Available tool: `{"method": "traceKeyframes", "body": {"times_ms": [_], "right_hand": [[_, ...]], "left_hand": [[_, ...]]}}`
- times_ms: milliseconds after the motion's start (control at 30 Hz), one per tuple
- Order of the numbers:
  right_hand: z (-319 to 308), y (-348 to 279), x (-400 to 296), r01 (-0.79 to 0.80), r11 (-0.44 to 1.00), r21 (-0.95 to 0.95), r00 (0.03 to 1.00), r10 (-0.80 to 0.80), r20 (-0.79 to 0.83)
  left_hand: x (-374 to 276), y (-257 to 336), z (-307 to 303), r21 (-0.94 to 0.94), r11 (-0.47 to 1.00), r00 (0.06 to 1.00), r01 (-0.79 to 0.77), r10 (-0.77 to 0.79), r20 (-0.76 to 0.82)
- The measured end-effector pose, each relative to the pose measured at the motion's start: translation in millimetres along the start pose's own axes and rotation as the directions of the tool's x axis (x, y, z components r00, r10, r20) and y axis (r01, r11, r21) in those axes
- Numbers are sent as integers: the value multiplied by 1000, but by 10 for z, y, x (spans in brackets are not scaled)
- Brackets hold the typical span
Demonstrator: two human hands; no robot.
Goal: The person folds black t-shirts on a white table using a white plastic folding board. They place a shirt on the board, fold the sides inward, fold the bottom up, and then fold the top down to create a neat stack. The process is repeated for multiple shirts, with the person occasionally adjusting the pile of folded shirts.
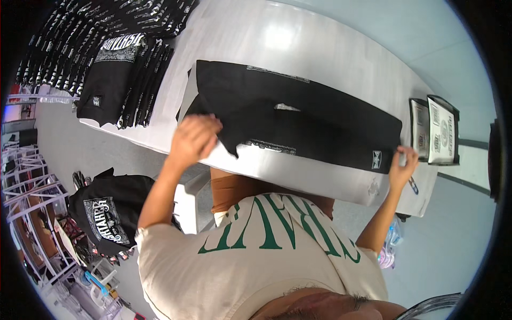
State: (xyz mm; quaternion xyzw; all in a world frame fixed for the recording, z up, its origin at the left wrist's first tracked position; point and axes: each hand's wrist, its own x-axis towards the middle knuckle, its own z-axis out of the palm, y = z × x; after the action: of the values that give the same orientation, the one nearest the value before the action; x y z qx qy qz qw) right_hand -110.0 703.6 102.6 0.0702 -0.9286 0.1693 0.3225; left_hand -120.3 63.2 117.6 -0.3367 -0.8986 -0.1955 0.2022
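A folded black garment (320, 124), probably a T-shirt, lies lengthwise on the pale table in front of me. Patterned print shows at its long edges and through a small gap near its middle; a small patterned patch sits near its right end. My left hand (194, 140) is at the garment's left end, fingers curled and slightly blurred; whether they grip cloth is unclear. A grey flat edge shows beneath the cloth there. My right hand (403, 166) pinches the garment's right edge near the front corner, between thumb and fingers.
Stacks of folded black printed garments (112, 80) stand at the table's (280, 36) left end. Black trays with printed packages (442, 132) and a small blue-handled tool (413, 186) lie at the right. Below left, a black printed garment (112, 212) hangs over something beside metal racks (40, 192).
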Motion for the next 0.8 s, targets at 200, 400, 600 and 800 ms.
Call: {"method": "traceKeyframes", "body": {"times_ms": [200, 400, 600, 800], "right_hand": [[125, -18, -226, -187, 980, -67, 966, 196, 171], [-131, -133, -221, -110, 990, -90, 968, 127, 216], [-25, -170, -319, -179, 984, -17, 965, 179, 192], [-133, -170, -361, -160, 986, 43, 984, 156, 84]], "left_hand": [[-250, 211, 111, -113, 964, 946, 240, -259, -197], [55, -103, 106, -109, 511, 521, 853, -845, 118], [36, -334, 291, -86, 595, 599, 799, -775, 202], [-151, -471, 213, -473, 439, 611, 764, -727, 313]]}}
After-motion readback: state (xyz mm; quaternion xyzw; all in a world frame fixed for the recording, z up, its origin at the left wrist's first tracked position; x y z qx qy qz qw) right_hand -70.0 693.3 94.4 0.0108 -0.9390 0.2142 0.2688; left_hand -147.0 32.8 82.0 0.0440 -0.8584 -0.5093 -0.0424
